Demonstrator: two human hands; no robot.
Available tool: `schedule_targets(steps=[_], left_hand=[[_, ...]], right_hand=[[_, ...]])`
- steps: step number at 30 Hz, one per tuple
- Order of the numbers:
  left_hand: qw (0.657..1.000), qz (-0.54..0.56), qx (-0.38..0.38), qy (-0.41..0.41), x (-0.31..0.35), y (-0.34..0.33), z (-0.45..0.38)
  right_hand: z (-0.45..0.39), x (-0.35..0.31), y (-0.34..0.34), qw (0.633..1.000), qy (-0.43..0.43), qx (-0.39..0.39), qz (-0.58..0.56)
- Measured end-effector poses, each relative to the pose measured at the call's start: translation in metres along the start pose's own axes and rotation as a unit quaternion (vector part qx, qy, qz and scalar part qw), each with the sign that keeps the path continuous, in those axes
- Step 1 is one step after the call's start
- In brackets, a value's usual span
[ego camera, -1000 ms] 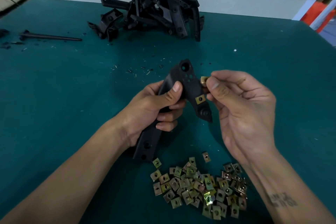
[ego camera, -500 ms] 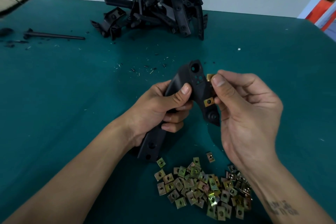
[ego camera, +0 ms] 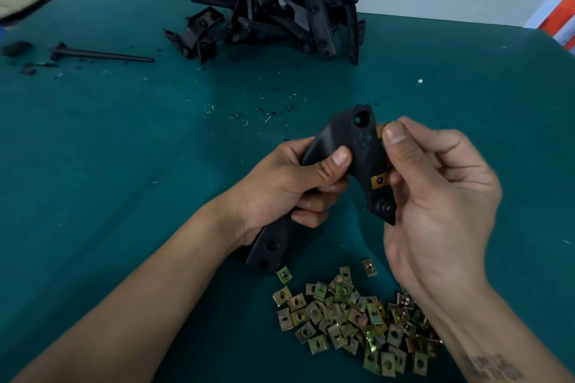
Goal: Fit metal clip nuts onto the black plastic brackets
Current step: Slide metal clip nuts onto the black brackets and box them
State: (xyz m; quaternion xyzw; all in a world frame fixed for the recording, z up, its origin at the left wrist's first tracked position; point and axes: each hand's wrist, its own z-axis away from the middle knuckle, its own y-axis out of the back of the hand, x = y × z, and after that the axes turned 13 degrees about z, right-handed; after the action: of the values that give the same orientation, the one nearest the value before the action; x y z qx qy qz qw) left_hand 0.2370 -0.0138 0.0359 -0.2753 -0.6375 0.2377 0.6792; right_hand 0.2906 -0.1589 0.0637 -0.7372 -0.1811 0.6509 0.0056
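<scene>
Second clip nut going onto the bracket edge

My left hand wraps the black bracket mid-length above the table; one fitted nut sits on its right edge. My right hand pinches a clip nut against the upper edge. Next, I judge, it needs squaring and pushing fully home.
</scene>
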Motion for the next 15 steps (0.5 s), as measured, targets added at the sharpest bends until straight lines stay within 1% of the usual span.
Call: schedule_targets(steps=[7, 15], left_hand=[[1.000, -0.012, -0.009, 0.005, -0.0004, 0.0001, -0.0016], [1.000, -0.026, -0.008, -0.007, 0.0001, -0.0013, -0.0002]], right_hand=[[-0.0010, -0.0015, 0.0035, 0.999, -0.030, -0.016, -0.019], [-0.0014, 0.0007, 0.0020, 1.000, 0.019, -0.010, -0.005]])
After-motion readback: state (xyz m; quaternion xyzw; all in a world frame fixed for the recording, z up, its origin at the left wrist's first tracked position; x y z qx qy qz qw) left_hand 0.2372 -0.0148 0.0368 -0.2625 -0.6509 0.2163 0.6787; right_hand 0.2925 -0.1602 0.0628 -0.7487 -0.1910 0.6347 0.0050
